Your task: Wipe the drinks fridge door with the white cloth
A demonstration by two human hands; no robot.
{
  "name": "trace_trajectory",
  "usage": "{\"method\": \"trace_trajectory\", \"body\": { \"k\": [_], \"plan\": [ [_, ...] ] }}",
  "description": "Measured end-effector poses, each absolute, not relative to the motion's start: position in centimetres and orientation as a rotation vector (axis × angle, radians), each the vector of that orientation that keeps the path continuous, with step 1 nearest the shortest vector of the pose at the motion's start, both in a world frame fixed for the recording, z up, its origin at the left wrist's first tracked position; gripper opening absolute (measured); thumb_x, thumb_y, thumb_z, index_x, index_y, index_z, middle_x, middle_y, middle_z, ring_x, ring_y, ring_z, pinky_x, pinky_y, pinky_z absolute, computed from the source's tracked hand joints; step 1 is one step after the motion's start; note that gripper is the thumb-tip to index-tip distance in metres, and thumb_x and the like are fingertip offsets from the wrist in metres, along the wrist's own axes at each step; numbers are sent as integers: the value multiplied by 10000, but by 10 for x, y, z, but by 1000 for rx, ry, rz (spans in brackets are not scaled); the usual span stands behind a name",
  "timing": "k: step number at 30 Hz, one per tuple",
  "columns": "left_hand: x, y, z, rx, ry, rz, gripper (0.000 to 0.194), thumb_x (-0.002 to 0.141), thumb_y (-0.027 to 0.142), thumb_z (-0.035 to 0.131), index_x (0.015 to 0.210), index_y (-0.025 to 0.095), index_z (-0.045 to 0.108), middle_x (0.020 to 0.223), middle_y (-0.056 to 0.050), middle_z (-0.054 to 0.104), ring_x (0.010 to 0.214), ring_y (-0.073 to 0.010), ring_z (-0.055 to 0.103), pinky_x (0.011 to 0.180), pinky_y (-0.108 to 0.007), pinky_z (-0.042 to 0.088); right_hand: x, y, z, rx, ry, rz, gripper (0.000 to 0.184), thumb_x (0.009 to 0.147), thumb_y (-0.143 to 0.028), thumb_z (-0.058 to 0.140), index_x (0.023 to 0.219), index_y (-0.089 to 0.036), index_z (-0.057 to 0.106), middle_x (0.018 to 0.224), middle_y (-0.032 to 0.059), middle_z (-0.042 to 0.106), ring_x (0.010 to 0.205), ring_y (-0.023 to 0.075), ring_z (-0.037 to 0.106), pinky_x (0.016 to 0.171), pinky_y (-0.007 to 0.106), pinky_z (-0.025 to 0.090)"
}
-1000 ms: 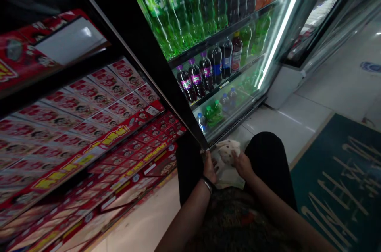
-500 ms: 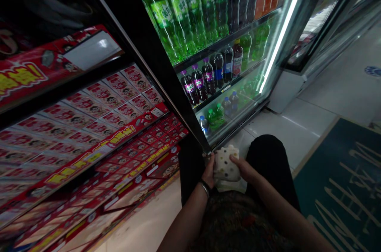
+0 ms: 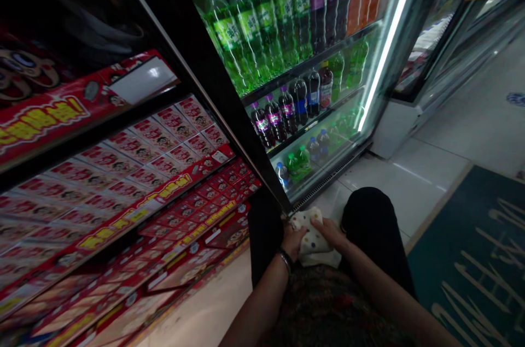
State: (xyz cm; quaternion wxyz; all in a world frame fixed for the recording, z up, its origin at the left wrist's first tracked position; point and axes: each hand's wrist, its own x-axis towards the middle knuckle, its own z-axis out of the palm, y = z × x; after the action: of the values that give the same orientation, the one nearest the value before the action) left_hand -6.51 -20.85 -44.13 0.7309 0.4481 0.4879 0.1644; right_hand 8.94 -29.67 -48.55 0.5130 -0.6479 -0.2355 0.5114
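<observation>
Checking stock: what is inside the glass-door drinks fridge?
Inside the glass-door drinks fridge: tall green bottles, dark purple-labelled bottles, small bottles lowest. Rows behind are hidden.

A glass-fronted refrigerated cabinet (image 3: 381, 52) holds green bottles (image 3: 246, 30) on an upper shelf, dark bottles with purple caps (image 3: 283, 112) below, and small bottles (image 3: 299, 158) lowest. Left of it, shelves carry red boxes (image 3: 123, 183). A dark green floor mat (image 3: 471, 259) lies on pale tiles (image 3: 451, 128).
</observation>
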Motion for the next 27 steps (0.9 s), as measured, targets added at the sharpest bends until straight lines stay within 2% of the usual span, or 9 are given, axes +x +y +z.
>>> {"method": "trace_trajectory", "body": {
  "k": [2,5,8,13,16,19,22,25,27],
  "plan": [
    [-66,-205,-440,1038,1109,379,512,832,423,906,1190,95,742,1039,-143,799,846,-223,771,853,-390,670,92,-295,-495,-1645,-560,1176,664,863,-796,662,960,-144,748,952,129,802,874,276,747,702,317,572],
    [-68,-194,-431,1145,1147,420,475,922,413,809,1268,101,717,1101,-150,797,869,-222,774,862,-391,665,97,-294,-509,-1787,-513,1103,477,943,-616,650,782,-168,647,752,82,724,661,188,659,589,260,457],
    [-71,-178,-418,1335,1175,482,433,957,382,746,1298,119,706,1200,-157,789,982,-232,774,898,-359,640,98,-293,-519,-1847,-464,1104,394,1033,-505,543,819,-180,603,694,43,698,510,135,600,524,234,407],
    [-78,-164,-375,1843,1140,552,112,905,207,689,997,170,742,1000,-121,779,962,-248,727,933,-345,583,92,-292,-523,-1849,-452,1117,359,1039,-487,542,852,-184,589,715,60,730,501,149,648,494,230,416],
    [-77,-162,-327,2154,984,678,262,790,58,631,995,182,738,1082,-124,760,1077,-281,703,1006,-387,546,86,-295,-522,-1837,-470,1074,371,987,-533,554,829,-198,583,693,69,726,487,182,656,491,266,432],
    [-72,-149,-268,2376,837,923,401,722,17,615,1065,192,728,1157,-121,745,1144,-288,666,1010,-389,519,79,-295,-507,-1804,-511,951,421,943,-626,531,877,-217,603,760,75,747,566,229,708,572,332,535],
    [-63,-121,-211,2463,809,1220,323,798,54,629,1080,189,711,1121,-119,729,1104,-275,648,971,-374,499,71,-281,-460,-1682,-629,712,500,986,-695,538,1119,-229,660,990,87,800,822,280,800,759,403,662],
    [-52,-91,-169,2421,893,1448,226,896,103,631,1086,193,713,1046,-95,704,1033,-249,639,901,-349,463,64,-255,-373,-1548,-885,297,379,1101,-533,556,1323,-244,660,1198,99,791,998,267,802,828,409,697],
    [-46,-76,-152,2331,974,1547,211,871,96,651,1049,193,709,993,-70,688,962,-229,628,842,-334,432,60,-233,-309,-1426,-1105,-47,326,1122,-343,564,1420,-233,639,1330,126,754,1156,271,773,947,442,701]
  ]
}}
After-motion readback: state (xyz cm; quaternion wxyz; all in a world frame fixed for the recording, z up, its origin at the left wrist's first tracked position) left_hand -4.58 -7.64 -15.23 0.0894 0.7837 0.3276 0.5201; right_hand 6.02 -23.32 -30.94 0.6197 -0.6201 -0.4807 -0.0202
